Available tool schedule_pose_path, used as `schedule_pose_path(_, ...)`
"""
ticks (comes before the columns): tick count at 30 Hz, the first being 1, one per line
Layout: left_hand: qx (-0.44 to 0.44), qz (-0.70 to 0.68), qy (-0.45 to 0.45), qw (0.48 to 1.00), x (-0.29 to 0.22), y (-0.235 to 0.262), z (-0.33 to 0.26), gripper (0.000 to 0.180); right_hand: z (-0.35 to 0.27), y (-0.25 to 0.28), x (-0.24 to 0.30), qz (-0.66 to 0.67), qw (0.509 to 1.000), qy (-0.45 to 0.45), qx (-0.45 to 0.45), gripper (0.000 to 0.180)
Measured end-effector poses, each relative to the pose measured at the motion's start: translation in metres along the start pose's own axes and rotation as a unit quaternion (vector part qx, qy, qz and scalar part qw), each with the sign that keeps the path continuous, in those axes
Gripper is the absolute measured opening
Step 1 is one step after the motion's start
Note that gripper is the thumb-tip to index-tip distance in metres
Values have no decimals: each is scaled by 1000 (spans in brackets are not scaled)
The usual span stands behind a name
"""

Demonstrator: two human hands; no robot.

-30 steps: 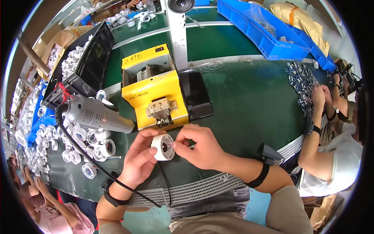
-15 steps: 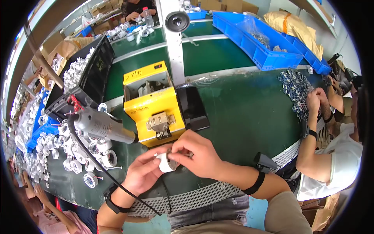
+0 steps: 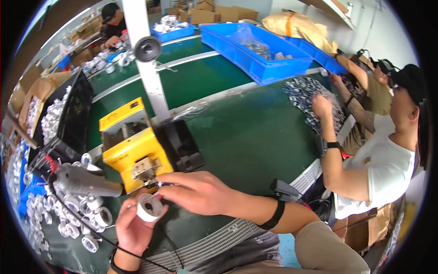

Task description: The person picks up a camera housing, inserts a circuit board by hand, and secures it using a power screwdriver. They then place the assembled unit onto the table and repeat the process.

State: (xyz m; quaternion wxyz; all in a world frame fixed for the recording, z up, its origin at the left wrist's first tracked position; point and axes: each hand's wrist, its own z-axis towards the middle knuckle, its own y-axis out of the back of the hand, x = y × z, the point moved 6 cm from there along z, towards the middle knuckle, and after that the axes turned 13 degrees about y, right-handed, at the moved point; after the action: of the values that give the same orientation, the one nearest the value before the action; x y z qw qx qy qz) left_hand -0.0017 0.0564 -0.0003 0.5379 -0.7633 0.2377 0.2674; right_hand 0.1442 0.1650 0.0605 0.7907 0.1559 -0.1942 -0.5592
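In my left hand (image 3: 135, 223) is a white ring-shaped housing (image 3: 150, 214), its hollow side tipped up toward me. My right hand (image 3: 196, 191) is closed in a pinch above the housing's rim, on a small part with a thin wire; the part's exact kind is hard to make out. Those fingertips are close to the metal fixture (image 3: 145, 168) on the front of a yellow bench machine (image 3: 130, 153). Whether they touch the fixture cannot be told.
Left of the machine lies a grey barrel-shaped tool (image 3: 86, 180) with a black cord, beside several white housings (image 3: 103, 216). A black crate (image 3: 75, 114) stands behind. On the right, a co-worker (image 3: 378, 169) reaches into a pile of wired parts (image 3: 303, 98). Blue bins (image 3: 260, 68) sit at the back.
Both hands have moved left with the housing, which has turned its hollow side up. My right fingertips have come nearer the machine's fixture. The whole view has swung to the right.
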Motion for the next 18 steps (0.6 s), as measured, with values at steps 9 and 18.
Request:
schedule_pose_path(9,66,16,-75,995,-4,-3,1,42,-30,-43,-14,507,735,-449,8,17)
schedule_pose_path(18,105,92,-52,989,11,-23,7,67,-40,-50,-6,479,753,-446,-61,16)
